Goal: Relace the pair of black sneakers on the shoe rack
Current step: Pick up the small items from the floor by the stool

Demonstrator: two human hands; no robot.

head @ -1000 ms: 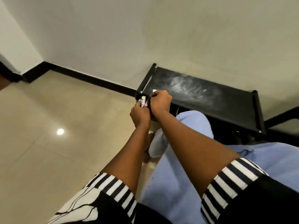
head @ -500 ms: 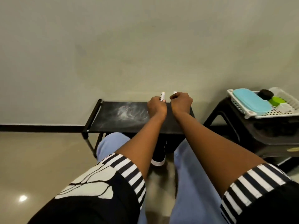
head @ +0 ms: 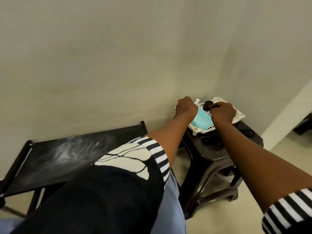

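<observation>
Both hands are being held out over a white slatted basket at the right of the scene. The left hand is being shown with its back to the camera and its fingers curled under, above the basket's far left corner. Whether anything is being held in it cannot be told. The right hand is being held just to the right of it, fingers curled and pointing left, touching or just beside a black round thing in the far part of the basket. Whether that thing is being gripped cannot be told.

A teal lid is being partly covered by both wrists, in the near left part of the basket. A small red and white patch is being glimpsed between the lid and the right hand, too small for any writing to be read. The basket is being carried by a dark brown plastic stool standing against the pale wall.

The shoe rack is being seen just beside the stool, on its left, against the same wall. It is a black frame with a black fabric top shelf, smeared across the middle with whitish dust. Its near right part and the space beneath are being hidden by the left sleeve, black with a white print and a striped cuff, so where the sneakers are cannot be told. Light blue trousers are being seen below the sleeve.
</observation>
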